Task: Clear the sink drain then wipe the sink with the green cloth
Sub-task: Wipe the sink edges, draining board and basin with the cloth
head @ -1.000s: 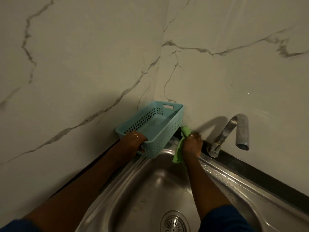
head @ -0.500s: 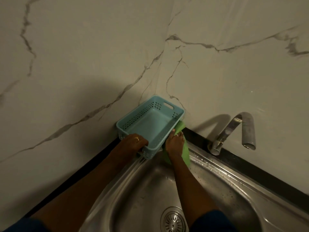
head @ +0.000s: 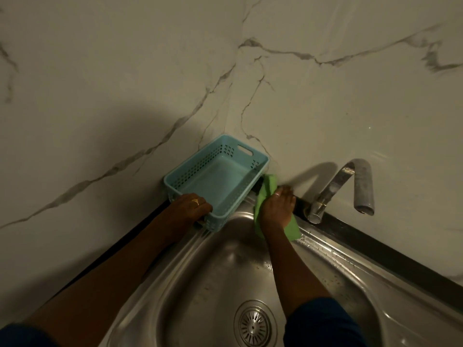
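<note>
Currently wiping: sink back rim, mid-frame.
Right hand [head: 276, 209] fingers press green cloth [head: 268, 186] flat; left hand [head: 191, 206] grips blue basket [head: 215, 181]. Drain [head: 254, 326] looks clear. Next, probably: bowl.

Right hand [head: 276, 209] on green cloth [head: 269, 187]

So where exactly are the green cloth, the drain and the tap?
cloth [head: 268, 184]: head view, on its upper end beside the basket.
drain [head: 253, 324]: head view, on the middle of the slotted strainer.
tap [head: 363, 187]: head view, on the down-turned spout.
</note>
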